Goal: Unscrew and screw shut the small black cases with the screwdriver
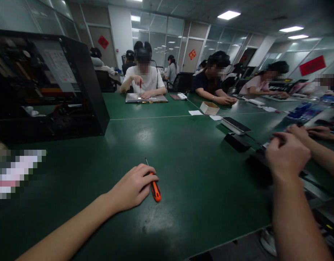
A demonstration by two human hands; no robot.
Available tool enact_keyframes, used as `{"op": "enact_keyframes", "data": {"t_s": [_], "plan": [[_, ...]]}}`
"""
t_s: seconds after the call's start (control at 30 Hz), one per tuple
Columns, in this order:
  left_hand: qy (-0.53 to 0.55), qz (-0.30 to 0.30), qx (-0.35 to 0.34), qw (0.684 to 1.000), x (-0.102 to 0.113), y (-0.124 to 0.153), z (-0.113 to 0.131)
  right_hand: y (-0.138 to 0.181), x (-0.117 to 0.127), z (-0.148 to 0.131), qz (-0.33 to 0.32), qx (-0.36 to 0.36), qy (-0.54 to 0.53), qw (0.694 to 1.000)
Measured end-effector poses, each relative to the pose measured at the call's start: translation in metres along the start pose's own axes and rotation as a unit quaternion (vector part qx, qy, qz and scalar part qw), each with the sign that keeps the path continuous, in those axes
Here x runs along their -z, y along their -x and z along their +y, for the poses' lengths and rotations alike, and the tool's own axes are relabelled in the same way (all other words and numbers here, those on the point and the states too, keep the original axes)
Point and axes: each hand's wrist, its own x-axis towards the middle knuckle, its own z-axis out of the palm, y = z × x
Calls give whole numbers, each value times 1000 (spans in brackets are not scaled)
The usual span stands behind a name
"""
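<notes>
An orange and black screwdriver (pixel 156 192) lies on the green table (pixel 194 188), its shaft pointing away from me. My left hand (pixel 133 186) rests on the tabletop with its fingers bent over the handle; the rear of the handle shows beyond them. At the right, my right hand (pixel 288 156) is raised with curled fingers, above and beside dark objects near the table's edge. Its back hides what the fingers hold, if anything.
An open black computer case (pixel 99 87) stands at the left. Farther right are a small box (pixel 209 108), a flat device (pixel 236 125) and a black block (pixel 237 142). Another person's hand (pixel 299 132) is close to my right hand. Several co-workers sit across the table.
</notes>
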Motion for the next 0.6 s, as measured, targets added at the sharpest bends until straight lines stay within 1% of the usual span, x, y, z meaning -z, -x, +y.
{"op": "enact_keyframes", "data": {"t_s": [0.03, 0.07, 0.1, 0.2, 0.3, 0.4, 0.43, 0.5, 0.6], "plan": [[-14, -3, 9, 1000, 1, 0, 1, 12, 2, 7, 31, -3, -12, 999], [-30, -5, 17, 999, 1, 0, 1, 23, 2, 13, 42, -6, -18, 999], [-46, -4, 21, 999, 2, -1, 1, 35, 1, 20, 33, -10, -19, 999], [-78, 6, 8, 997, 1, 0, 0, 60, -4, 34, -32, -31, -7, 999], [-76, 11, -12, 997, -3, 1, -4, 69, -8, 41, -67, -26, -12, 997], [-63, 7, 2, 998, -8, 3, -7, 72, -11, 40, -84, -10, -25, 996], [-60, 8, 11, 998, -9, 3, -8, 73, -11, 37, -88, 4, -40, 995], [-52, 16, 28, 998, -9, 4, -9, 78, -11, 26, -98, 58, -93, 989], [-14, 43, 55, 997, -8, 5, -9, 92, -6, -7, -132, 169, -184, 959]]}}
